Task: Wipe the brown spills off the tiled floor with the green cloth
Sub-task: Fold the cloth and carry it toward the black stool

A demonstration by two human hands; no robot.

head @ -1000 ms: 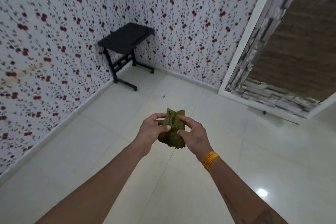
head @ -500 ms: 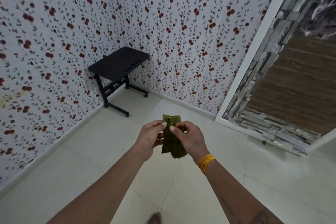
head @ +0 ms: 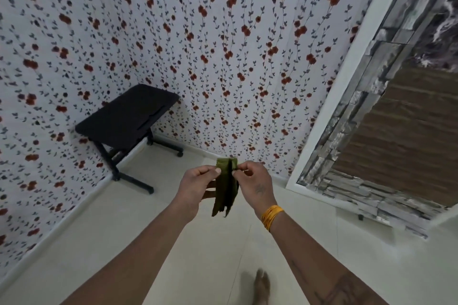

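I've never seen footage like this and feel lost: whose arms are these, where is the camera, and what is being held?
No machine here: a person wears a wide-angle camera on the head, looking forward and down, so both arms reach into the picture from below. The left hand and the right hand each pinch the top edge of a folded green cloth, which hangs in the air above the pale tiled floor. A yellow bangle sits on the right wrist, and a blurred bare foot shows at the bottom. A black side table stands in the corner against the flowered wallpaper. No brown spills show in this picture.
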